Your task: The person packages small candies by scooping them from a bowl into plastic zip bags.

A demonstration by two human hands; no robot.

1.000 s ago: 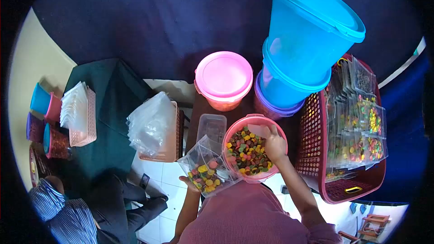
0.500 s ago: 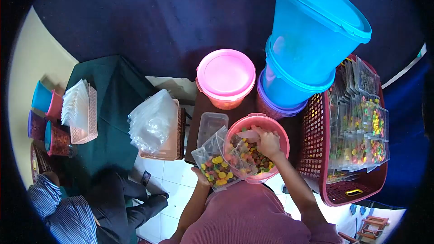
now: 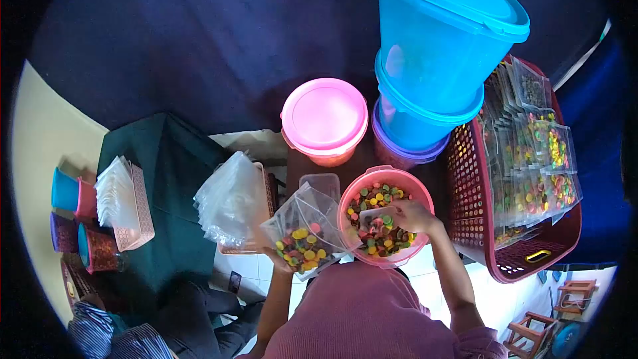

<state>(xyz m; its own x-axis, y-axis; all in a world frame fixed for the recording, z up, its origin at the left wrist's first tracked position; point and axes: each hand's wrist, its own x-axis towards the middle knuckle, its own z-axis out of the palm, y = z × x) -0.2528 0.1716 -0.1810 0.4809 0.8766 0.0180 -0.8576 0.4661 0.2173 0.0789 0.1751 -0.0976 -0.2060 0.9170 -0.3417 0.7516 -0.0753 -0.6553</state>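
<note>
Bag (image 3: pixel 290 215): clear, flat, of plastic, with small round coloured pieces (image 3: pixel 308 252) in its lower part; it is just left of the open-topped round pink plastic bucket (image 3: pixel 421 193).
Left hand (image 3: pixel 280 262): its grip is closed on the bag's left edge.
Right hand (image 3: pixel 413 216): its grip is together on a thin translucent plastic sheet-like item (image 3: pixel 372 214), over similar pieces (image 3: pixel 377 195) inside the bucket.
Basket (image 3: pixel 467 193): dark red, perforated plastic, standing at the right, with many filled clear pouches (image 3: pixel 531 196) inside.
</note>
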